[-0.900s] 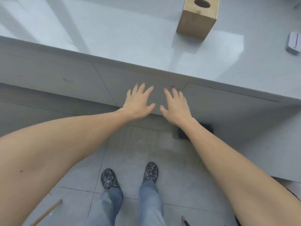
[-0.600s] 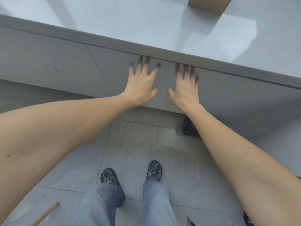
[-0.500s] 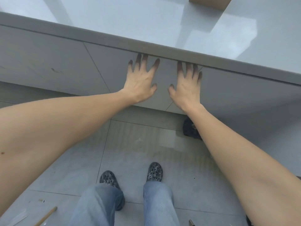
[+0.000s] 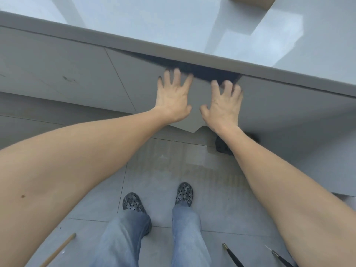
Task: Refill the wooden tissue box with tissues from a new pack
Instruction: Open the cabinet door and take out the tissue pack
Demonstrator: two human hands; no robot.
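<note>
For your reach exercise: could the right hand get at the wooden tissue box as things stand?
Probably not yet: the right hand is low on the drawer front, while the wooden tissue box sits far back on the countertop.

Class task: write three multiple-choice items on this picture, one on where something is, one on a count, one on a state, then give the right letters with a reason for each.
1. Where is the wooden box?
A. on the counter, at the top edge
B. on the floor
C. in the left hand

2. How many shoes show?
A. one
B. two
C. four

3. The drawer front under both hands is:
A. flush shut
B. pulled out a little
C. taken off

Answers:
1 A: only its base shows on the counter.
2 B: a patterned pair on the tiles.
3 B: a dark gap shows above it; left hand and right hand touch it.
</note>
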